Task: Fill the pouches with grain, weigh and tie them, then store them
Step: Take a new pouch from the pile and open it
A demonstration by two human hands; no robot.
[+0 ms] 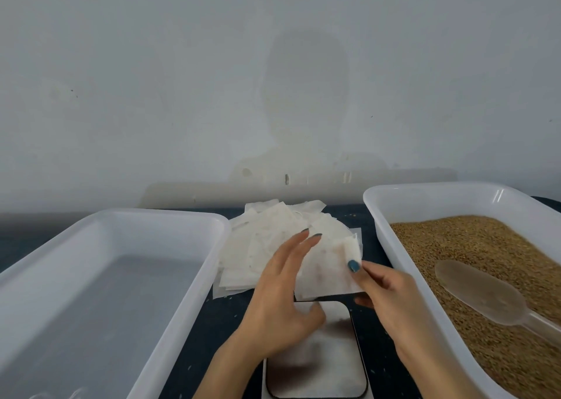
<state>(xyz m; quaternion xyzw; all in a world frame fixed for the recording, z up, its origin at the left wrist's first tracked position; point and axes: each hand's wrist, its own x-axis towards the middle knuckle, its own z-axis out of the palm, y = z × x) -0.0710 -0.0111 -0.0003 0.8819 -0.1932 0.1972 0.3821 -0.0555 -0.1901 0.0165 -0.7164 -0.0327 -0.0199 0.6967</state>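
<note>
Far left: large white rectangular plastic tray, the left-side tray (136, 234), set on dark blue tabletop (212, 332), long side running toward pale grey wall (182, 95).

Centre, rear: loose pile of pouches (258, 246), flat white squares of thin papery material, overlapping at odd angles, lying between the two trays, near the wall.

Centre, in front of pile: left hand (279, 313), back upward, fingers long and nearly straight, nails painted teal, laid along left edge of one flat white pouch (328, 271). Thumb tucked at that pouch's lower left corner, edge gripped between thumb and fingers.

Same pouch: raised off the pile, held over far end of the scale, upper right corner slightly curled. Mouth open or closed: cannot tell.

Beneath both hands: flat rectangular scale (321, 365), silvery platform, black rim, near end cut off by frame edge.

Right of centre: right hand (391, 304), teal-nailed thumb pressed on pouch's right edge, other fingers curled beneath, pinching it.

Right: second white rectangular plastic tray, the right-side tray (425, 204), holding a deep bed of golden-brown grain (470, 246).

On the grain, toward near right: translucent plastic scoop (479, 295), bowl pointing up-left, handle running off lower right, apart from both hands.
</note>
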